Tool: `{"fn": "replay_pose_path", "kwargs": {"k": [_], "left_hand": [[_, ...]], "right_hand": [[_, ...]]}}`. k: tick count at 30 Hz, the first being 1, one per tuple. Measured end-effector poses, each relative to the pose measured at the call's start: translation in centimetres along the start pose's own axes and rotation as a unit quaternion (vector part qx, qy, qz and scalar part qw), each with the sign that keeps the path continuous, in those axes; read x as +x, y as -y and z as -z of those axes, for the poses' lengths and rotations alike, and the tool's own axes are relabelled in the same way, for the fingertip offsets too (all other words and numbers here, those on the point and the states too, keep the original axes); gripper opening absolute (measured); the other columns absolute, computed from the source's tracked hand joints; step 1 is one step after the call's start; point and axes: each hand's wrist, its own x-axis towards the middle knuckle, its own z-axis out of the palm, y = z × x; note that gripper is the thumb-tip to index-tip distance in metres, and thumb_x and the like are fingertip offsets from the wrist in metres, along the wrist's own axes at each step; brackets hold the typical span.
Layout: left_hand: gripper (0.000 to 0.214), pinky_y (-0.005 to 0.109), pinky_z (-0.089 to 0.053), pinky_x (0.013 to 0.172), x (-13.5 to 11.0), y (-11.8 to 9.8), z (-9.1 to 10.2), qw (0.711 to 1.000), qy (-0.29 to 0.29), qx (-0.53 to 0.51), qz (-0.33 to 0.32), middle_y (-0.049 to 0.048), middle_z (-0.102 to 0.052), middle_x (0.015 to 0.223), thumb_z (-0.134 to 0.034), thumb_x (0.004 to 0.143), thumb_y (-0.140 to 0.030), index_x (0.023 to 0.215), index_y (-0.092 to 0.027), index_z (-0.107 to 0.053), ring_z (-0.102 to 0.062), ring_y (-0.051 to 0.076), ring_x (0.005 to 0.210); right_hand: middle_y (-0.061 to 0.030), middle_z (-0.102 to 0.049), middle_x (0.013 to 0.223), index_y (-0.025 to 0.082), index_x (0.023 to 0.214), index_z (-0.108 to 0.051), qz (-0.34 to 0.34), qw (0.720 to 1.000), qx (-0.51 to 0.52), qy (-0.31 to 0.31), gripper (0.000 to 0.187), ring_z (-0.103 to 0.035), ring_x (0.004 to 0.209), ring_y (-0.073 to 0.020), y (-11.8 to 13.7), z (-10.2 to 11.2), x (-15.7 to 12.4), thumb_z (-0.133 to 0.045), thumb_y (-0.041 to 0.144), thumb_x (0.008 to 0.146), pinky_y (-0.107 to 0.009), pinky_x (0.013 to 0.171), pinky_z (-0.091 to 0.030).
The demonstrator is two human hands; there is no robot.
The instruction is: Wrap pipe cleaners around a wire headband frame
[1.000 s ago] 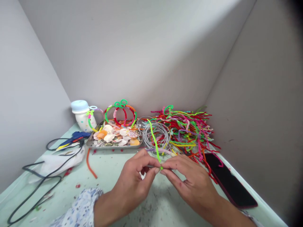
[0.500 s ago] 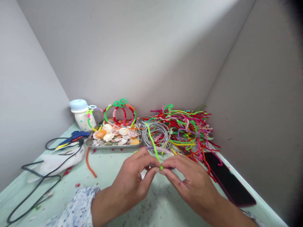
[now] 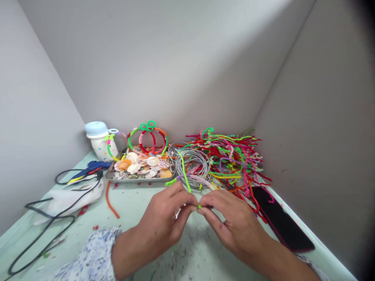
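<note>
My left hand (image 3: 165,212) pinches a lime-green pipe cleaner (image 3: 184,173) between thumb and fingertips. Its free length sticks up and away from me, past the coil of grey wire. The fingertips of my right hand (image 3: 231,218) are closed on a small green twist of it, almost touching the left ones. Just beyond my fingers curves a wrapped arc (image 3: 197,178) of lilac, pale pink and green pipe cleaner. Its lower parts are hidden behind my hands, and I cannot tell whether it joins the piece I hold.
A metal tray (image 3: 140,180) of seashells holds up finished hoops (image 3: 154,130). Beside it lie the grey wire coil (image 3: 206,160) and a pipe-cleaner heap (image 3: 231,156). A phone (image 3: 288,222) is right; a bottle (image 3: 101,144), pliers (image 3: 90,168) and black cable (image 3: 49,226) are left.
The upright lime-green length has tilted left, and its lower end now passes behind my left fingers. More of the lilac and green arc shows. Both hands stay pinched together.
</note>
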Motion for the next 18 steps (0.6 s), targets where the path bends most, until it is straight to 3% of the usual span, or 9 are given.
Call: {"fn": "replay_pose_path", "kwargs": {"k": [6,18], "left_hand": [[0.015,0.026,-0.042,0.064,0.23,-0.04,0.31,1.0,0.022,-0.002,-0.006,0.0036,-0.058,0.081,-0.053,0.09,-0.009,0.092,-0.017,-0.065,-0.054,0.015,0.074],[0.015,0.026,-0.045,0.068,0.68,-0.16,0.45,0.998,0.026,-0.049,0.026,0.0042,-0.061,0.087,-0.056,0.087,-0.006,0.091,-0.017,-0.066,-0.057,0.015,0.08]], "right_hand": [[-0.0005,-0.061,0.082,0.021,0.087,-0.055,-0.029,0.997,0.055,0.043,0.008,-0.055,0.076,-0.0164,0.22,0.31,0.4,-0.052,0.014,0.09,-0.029,0.069,-0.042],[0.0007,-0.06,0.083,0.021,0.087,-0.055,-0.07,0.99,0.123,0.029,0.005,-0.056,0.078,-0.0149,-0.57,-0.43,0.17,-0.055,0.017,0.09,-0.027,0.071,-0.044]]}}
